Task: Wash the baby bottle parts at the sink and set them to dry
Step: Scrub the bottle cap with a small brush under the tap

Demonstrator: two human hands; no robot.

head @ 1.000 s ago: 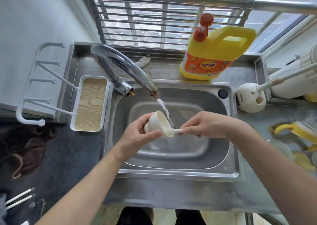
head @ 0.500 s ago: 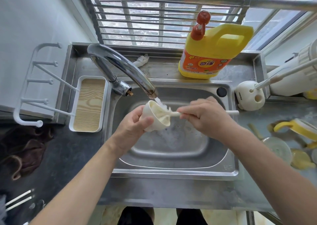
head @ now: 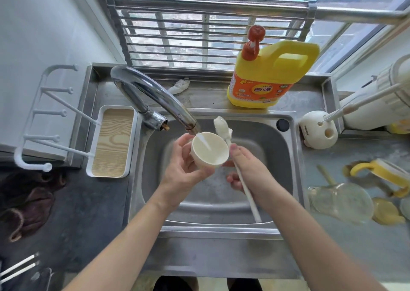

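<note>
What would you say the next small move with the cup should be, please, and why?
Probably tip the cup out into the sink: the left hand holds it under the tap, water runs into its mouth, and the brush in the right hand sits outside the rim, so scrubbing looks finished.

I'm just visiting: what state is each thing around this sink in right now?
Tap: running, water falling into the cup.
Cup: held under the water by the left hand, mouth facing up.
Brush: gripped in the right hand, head outside the cup, beside its rim.
Detergent jug: upright behind the sink, pump fitted.
Clear bottle: lying on its side on the counter.
</note>
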